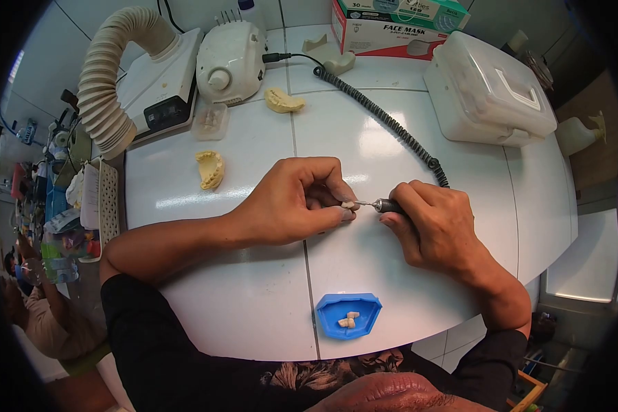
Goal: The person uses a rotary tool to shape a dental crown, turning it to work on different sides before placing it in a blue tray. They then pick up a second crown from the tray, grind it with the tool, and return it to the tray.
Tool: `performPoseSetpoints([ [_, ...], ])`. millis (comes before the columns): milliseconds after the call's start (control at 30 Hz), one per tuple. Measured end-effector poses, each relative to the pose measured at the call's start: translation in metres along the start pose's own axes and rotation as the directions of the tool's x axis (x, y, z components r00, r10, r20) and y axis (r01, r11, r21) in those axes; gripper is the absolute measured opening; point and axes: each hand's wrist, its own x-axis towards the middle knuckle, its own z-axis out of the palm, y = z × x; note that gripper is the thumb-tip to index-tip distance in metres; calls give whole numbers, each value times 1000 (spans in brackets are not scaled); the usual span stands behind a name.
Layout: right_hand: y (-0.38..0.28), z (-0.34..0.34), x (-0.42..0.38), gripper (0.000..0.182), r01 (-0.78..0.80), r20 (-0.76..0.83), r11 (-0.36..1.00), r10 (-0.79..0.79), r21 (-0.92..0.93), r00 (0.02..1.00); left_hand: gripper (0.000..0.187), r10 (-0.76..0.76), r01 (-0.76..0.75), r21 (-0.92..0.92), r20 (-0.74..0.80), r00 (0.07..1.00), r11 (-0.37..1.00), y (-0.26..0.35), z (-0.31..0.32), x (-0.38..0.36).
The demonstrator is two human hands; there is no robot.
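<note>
Between the fingertips of my left hand [288,202] I pinch a small whitish dental crown [348,204]. My right hand [432,223] is wrapped round a dental handpiece [389,206] with a black grip. Its thin metal bur [365,203] points left and reaches the crown; whether it touches cannot be made out. A coiled black cord [391,122] runs from the handpiece up to the white control unit [231,63]. Nearer my body, a blue tray [327,328] holds several small tooth-coloured pieces [349,320].
Yellowish dental casts [210,169] lie left and behind my hands. A ribbed suction hose [103,89] arches over a white box [159,86] at the back left. A lidded plastic case [491,93] and face mask boxes [391,31] stand behind. Another person [62,316] sits at far left.
</note>
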Motion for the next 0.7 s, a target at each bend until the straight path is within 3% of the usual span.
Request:
performPoseSetpoints([
  [500, -1, -1, 0, 26, -3, 17, 999, 4, -33, 1000, 20, -11, 11, 9, 20, 1000, 1000, 5, -2, -1],
  [600, -1, 0, 0, 26, -25, -17, 1000, 24, -13, 1000, 22, -88, 86, -111, -19, 996, 990, 12, 1, -2],
  [700, 1, 2, 0, 25, -19, -43, 1000, 19, 3, 999, 22, -63, 60, -147, -17, 998, 987, 5, 0, -1],
])
